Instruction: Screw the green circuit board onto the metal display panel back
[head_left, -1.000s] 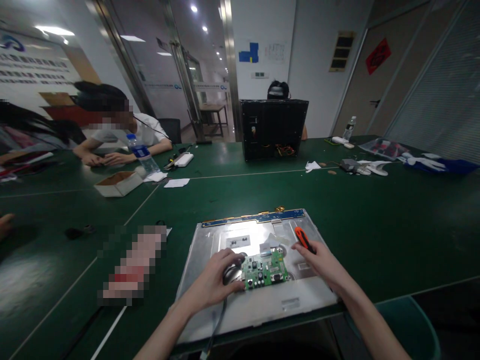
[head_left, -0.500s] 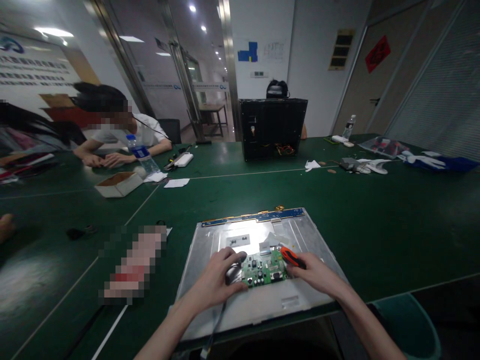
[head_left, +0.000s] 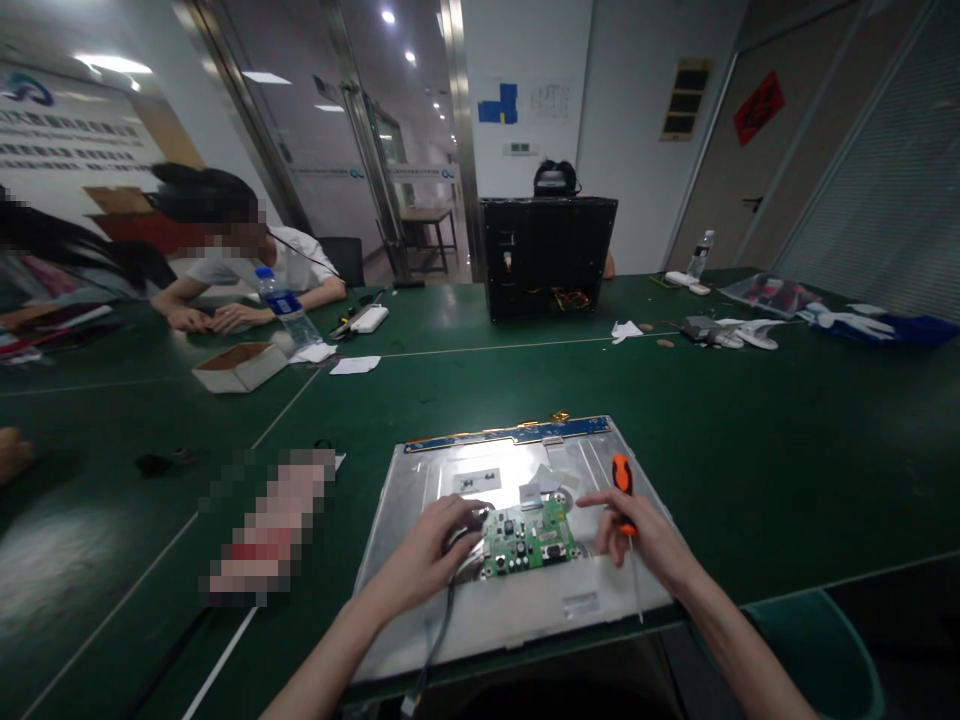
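Observation:
On a metal display panel lies a green circuit board, near the panel's middle. My left hand rests at the board's left edge, fingers bent and thumb apart from them, beside dark cables that run down over the panel's front edge. Right of the board, my right hand holds a screwdriver with an orange and black handle. Its handle end points up and away, its thin shaft back towards me. My right index finger stretches towards the board's upper right corner.
A black box-shaped case stands across the green table. To the left are an open carton, a water bottle and a blurred pinkish object. A co-worker sits at the far left.
My right hand has swung the screwdriver away from the board, turning its handle up and shaft towards me. My left thumb has drawn back from the board's lower left corner towards the fingers.

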